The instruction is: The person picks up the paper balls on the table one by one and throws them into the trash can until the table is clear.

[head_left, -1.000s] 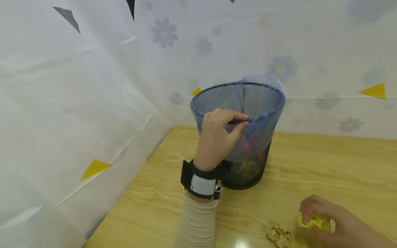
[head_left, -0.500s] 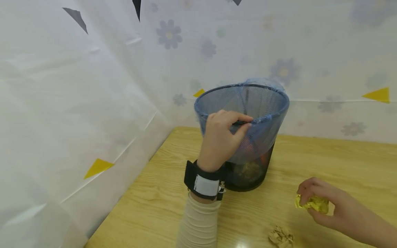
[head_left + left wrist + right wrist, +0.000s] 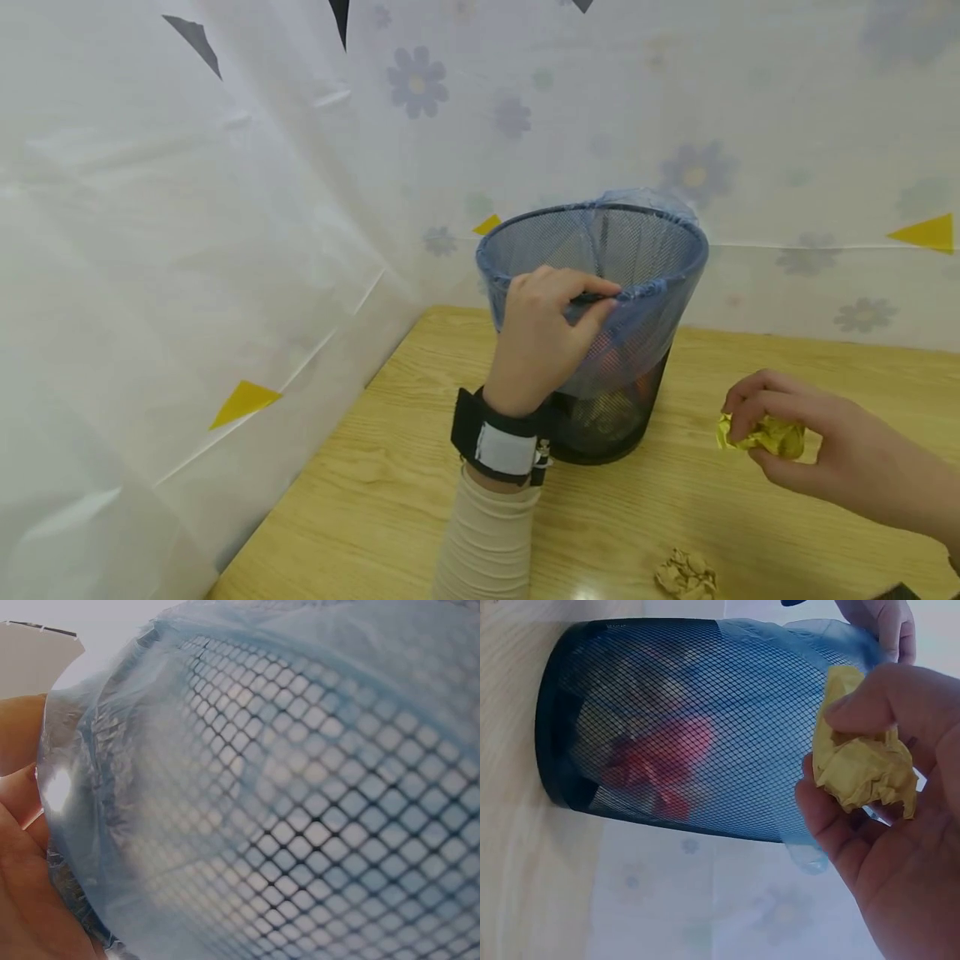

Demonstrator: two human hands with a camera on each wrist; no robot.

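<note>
Yellow crumpled paper ball (image 3: 763, 436) lifted, not binned yet.
Right hand (image 3: 813, 454) pinches it at bin's 3 o'clock; left hand (image 3: 542, 337) grips black mesh wastebasket (image 3: 637, 250) rim; tan paper wad (image 3: 686, 574) left on wooden table (image 3: 375, 500).

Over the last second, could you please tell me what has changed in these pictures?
The right hand, gripping the crumpled yellow paper ball, has lifted it off the wooden table and carried it toward the black mesh wastebasket. Unchanged: the left hand grips the basket's blue-lined rim, and the crumpled tan paper ball lies on the table.
</note>
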